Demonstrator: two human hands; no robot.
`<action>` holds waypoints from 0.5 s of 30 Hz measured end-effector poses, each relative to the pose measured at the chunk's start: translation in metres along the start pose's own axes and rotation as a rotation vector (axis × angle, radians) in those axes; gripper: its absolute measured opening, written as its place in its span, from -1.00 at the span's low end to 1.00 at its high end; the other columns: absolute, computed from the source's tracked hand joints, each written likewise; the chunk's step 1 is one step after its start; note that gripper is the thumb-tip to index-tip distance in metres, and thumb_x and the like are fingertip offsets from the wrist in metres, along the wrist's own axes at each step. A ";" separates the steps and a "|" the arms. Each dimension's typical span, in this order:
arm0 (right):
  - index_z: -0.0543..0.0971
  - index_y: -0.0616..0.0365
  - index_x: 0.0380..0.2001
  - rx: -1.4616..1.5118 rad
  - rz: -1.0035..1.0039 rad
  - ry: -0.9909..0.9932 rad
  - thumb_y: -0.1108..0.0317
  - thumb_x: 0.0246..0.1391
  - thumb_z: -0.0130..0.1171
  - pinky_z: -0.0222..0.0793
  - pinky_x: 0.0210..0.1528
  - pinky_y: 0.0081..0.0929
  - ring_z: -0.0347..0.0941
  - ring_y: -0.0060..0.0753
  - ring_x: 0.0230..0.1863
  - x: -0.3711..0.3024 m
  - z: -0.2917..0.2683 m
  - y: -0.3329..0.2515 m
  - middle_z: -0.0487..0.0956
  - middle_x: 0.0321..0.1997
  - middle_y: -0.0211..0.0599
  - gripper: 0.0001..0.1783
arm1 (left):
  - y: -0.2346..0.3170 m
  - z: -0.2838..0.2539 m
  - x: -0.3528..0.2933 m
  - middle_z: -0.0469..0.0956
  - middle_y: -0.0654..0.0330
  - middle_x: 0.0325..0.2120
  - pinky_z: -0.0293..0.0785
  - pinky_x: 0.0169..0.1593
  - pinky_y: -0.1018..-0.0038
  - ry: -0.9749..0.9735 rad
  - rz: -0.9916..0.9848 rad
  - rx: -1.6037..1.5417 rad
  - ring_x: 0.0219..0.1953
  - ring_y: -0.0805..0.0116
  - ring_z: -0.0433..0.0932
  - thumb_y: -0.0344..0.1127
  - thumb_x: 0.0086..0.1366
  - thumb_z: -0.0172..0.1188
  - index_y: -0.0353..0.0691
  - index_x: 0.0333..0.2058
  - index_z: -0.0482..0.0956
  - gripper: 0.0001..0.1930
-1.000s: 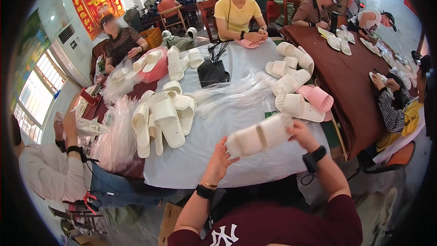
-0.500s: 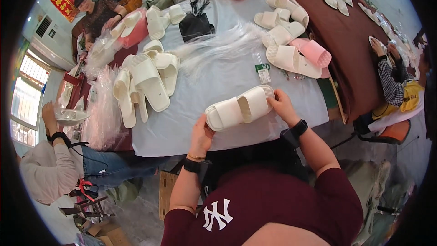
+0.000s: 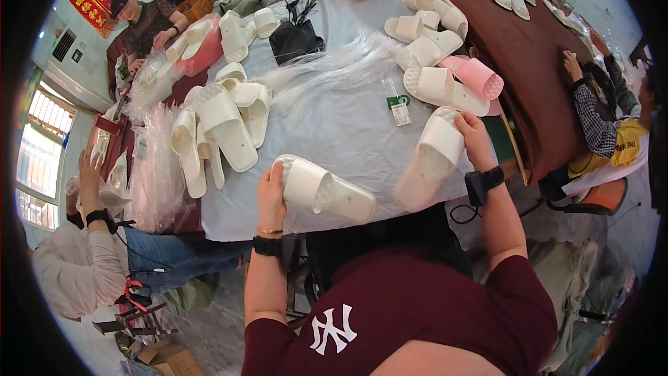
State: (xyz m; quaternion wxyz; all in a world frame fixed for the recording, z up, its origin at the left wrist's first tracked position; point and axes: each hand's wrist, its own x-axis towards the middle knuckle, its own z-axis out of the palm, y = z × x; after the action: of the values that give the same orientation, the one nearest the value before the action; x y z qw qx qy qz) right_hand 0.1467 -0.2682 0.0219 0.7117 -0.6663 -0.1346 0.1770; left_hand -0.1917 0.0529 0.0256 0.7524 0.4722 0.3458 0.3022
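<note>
Over the near edge of the table I hold two white slide slippers apart, one in each hand. My left hand (image 3: 271, 198) grips the toe end of a white slipper (image 3: 341, 195), whose heel points to the right. My right hand (image 3: 475, 141) closes on the toe end of another white slipper (image 3: 423, 170), which tilts with its heel down toward me. Beyond them on the cloth lies a small clear bag with a green and white tag (image 3: 400, 111). White slippers (image 3: 226, 125) lie heaped to the left, and more white slippers (image 3: 445, 90) are at the right.
Pink slippers (image 3: 480, 78) lie at the right edge of the light cloth (image 3: 348, 115). Clear plastic bags (image 3: 341, 63) spread across the middle, near a black bag (image 3: 296, 40). More plastic (image 3: 153, 174) hangs at the left. Several people work around the tables, including a brown-covered one (image 3: 536, 104).
The two slippers, held together before, are now apart. My left hand has moved left with one; my right hand has moved right and farther away with the other, turning it heel down.
</note>
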 end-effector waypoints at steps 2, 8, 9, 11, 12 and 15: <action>0.58 0.28 -0.23 -0.244 -0.119 -0.159 0.26 0.16 0.14 0.34 -0.29 -0.63 0.43 -0.65 -0.35 0.002 0.023 -0.019 0.59 -0.35 -0.43 -0.73 | 0.011 0.019 0.009 0.60 0.20 -0.32 0.49 -0.25 0.54 -0.124 -0.073 0.135 -0.32 0.48 0.56 -0.20 0.36 0.09 -0.34 -0.12 0.53 -0.70; 0.48 0.28 -0.01 -0.422 -0.351 -0.361 0.20 0.12 0.18 0.36 -0.08 -0.40 0.46 -0.31 -0.08 0.000 0.113 -0.016 0.54 -0.07 -0.10 -0.55 | -0.024 0.084 0.053 0.51 -0.02 -0.07 0.43 -0.02 0.36 -0.174 0.209 0.557 -0.09 0.23 0.51 -0.07 0.31 0.13 -0.41 0.03 0.42 -0.49; 0.48 0.28 -0.01 -0.419 -0.358 -0.363 0.20 0.12 0.18 0.36 -0.08 -0.40 0.46 -0.31 -0.08 0.001 0.112 -0.006 0.54 -0.07 -0.10 -0.55 | -0.025 0.087 0.053 0.51 -0.02 -0.07 0.43 -0.02 0.36 -0.171 0.216 0.557 -0.09 0.23 0.51 -0.07 0.31 0.13 -0.41 0.03 0.42 -0.49; 0.43 0.27 0.03 -0.649 -0.640 -0.297 0.21 0.11 0.16 0.29 0.05 -0.27 0.38 -0.06 0.03 -0.003 0.100 0.011 0.48 0.01 0.00 -0.52 | -0.031 0.088 0.043 0.40 -0.16 0.04 0.29 0.14 0.22 -0.199 0.457 1.018 0.07 -0.02 0.39 -0.01 0.28 0.13 -0.41 0.10 0.34 -0.40; 0.43 0.27 0.03 -0.642 -0.649 -0.304 0.21 0.11 0.16 0.29 0.05 -0.27 0.38 -0.06 0.03 -0.009 0.098 0.013 0.48 0.01 0.00 -0.52 | -0.033 0.085 0.035 0.40 -0.16 0.04 0.29 0.14 0.22 -0.186 0.463 1.020 0.07 -0.02 0.39 -0.01 0.28 0.13 -0.41 0.10 0.34 -0.40; 0.46 0.27 -0.03 -0.643 -0.417 -0.270 0.24 0.11 0.15 0.23 0.10 -0.26 0.34 0.01 0.01 -0.035 0.097 0.022 0.48 -0.08 -0.01 -0.58 | -0.049 0.077 0.003 0.35 -0.21 0.07 0.17 0.22 0.15 -0.190 0.538 1.129 0.13 -0.15 0.29 -0.04 0.27 0.10 -0.37 0.12 0.33 -0.42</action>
State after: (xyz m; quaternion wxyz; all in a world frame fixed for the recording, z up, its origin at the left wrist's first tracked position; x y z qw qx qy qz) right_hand 0.0717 -0.1948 0.0092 0.4639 -0.7839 -0.4078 0.0636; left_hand -0.1215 -0.0014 0.0035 0.3123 0.8917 0.2528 0.2084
